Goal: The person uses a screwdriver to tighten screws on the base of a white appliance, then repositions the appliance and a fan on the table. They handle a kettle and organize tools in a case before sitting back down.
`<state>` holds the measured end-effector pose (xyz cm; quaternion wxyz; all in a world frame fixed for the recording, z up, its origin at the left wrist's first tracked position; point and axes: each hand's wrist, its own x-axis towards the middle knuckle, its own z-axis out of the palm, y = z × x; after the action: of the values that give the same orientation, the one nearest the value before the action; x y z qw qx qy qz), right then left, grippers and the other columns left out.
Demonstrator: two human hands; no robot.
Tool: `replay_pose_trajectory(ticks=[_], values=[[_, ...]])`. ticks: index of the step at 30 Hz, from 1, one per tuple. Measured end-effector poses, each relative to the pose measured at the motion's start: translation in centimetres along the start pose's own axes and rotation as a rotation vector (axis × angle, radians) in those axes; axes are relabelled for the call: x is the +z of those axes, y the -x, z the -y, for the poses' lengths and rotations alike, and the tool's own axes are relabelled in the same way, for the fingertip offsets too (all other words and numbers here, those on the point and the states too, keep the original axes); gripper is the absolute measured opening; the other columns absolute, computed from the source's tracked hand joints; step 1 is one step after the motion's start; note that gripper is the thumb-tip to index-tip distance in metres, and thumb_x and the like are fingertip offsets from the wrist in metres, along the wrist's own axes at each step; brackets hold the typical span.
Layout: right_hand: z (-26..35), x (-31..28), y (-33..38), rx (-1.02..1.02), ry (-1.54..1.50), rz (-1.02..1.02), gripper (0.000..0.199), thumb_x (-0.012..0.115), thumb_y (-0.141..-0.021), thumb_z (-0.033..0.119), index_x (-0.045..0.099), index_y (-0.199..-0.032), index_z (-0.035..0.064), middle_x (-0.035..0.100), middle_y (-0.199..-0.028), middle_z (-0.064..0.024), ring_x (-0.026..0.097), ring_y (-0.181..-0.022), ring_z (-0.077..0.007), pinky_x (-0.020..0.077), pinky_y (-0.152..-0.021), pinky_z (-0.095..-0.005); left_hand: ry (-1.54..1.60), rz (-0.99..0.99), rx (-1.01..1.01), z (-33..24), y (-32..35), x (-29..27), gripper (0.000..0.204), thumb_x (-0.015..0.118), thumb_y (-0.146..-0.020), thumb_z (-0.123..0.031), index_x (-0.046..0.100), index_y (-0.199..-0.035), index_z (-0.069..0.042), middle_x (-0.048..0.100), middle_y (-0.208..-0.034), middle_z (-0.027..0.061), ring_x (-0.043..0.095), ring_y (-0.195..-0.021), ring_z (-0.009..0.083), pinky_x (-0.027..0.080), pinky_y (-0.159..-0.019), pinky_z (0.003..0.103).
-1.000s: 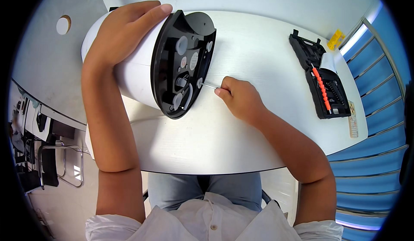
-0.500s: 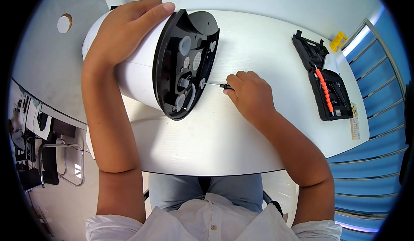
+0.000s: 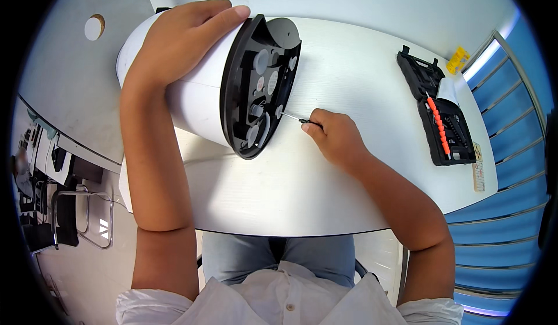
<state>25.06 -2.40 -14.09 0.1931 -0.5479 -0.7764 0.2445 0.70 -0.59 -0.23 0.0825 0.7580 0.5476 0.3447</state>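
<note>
A large white cylindrical appliance (image 3: 195, 107) lies on its side on the white table (image 3: 349, 69), its black underside (image 3: 261, 84) facing right. My left hand (image 3: 180, 34) rests over the top of the white body, fingers spread along it toward the black rim. My right hand (image 3: 334, 136) lies on the table just right of the underside, shut on a thin screwdriver (image 3: 293, 117). The screwdriver's metal tip touches the lower part of the black underside.
An open black tool case (image 3: 439, 115) with an orange row of bits lies at the table's right end, a small yellow thing (image 3: 458, 59) beyond it. Blue railings run along the right. A chair frame (image 3: 75, 220) stands on the floor at left.
My right hand has shifted slightly toward the appliance, and the screwdriver's tip now sits at the black underside. My left hand has stayed on the white body.
</note>
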Motion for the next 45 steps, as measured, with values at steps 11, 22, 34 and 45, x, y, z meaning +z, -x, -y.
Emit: replay_pose_trajectory(ticks=[11, 22, 34, 45], values=[[0.2, -0.3, -0.2, -0.177, 0.177, -0.157, 0.016, 0.061, -0.084, 0.019, 0.055, -0.082, 0.0048, 0.055, -0.075, -0.0082, 0.057, -0.075, -0.0276, 0.0464, -0.064, -0.0378, -0.063, -0.005, 0.031, 0.0, 0.0, -0.3, 0.052, 0.047, -0.082, -0.054, 0.066, -0.077, -0.005, 0.061, -0.069, 0.0131, 0.056, -0.065, 0.0251, 0.044, -0.067, 0.033], [-0.3, 1.1, -0.6, -0.319, 0.488, -0.330, 0.018, 0.066, -0.080, 0.020, 0.053, -0.080, 0.0077, 0.055, -0.071, -0.0025, 0.055, -0.067, -0.0184, 0.0457, -0.057, -0.0316, -0.063, -0.006, 0.041, 0.1, 0.1, -0.4, 0.053, 0.046, -0.083, -0.053, 0.066, -0.078, -0.004, 0.061, -0.069, 0.0147, 0.056, -0.065, 0.0272, 0.044, -0.066, 0.034], [0.3, 0.7, -0.5, -0.065, 0.278, -0.079, 0.024, 0.057, -0.088, 0.026, 0.051, -0.083, 0.0033, 0.059, -0.071, -0.0100, 0.058, -0.063, -0.0276, 0.0448, -0.056, -0.0388, -0.076, -0.046, 0.075, 0.1, 0.0, 0.0, 0.048, 0.051, -0.083, -0.047, 0.054, -0.070, 0.000, 0.052, -0.062, 0.0089, 0.047, -0.061, 0.0168, 0.040, -0.061, 0.031], [1.5, -0.5, -0.3, 0.069, 0.025, 0.143, 0.027, 0.052, -0.091, 0.026, 0.057, -0.083, 0.0007, 0.061, -0.072, -0.0147, 0.059, -0.070, -0.0312, 0.0445, -0.063, -0.0422, -0.074, -0.001, 0.053, 0.0, 0.1, -0.6, 0.045, 0.049, -0.083, -0.045, 0.060, -0.074, -0.002, 0.057, -0.067, 0.0145, 0.052, -0.063, 0.0258, 0.042, -0.064, 0.034]])
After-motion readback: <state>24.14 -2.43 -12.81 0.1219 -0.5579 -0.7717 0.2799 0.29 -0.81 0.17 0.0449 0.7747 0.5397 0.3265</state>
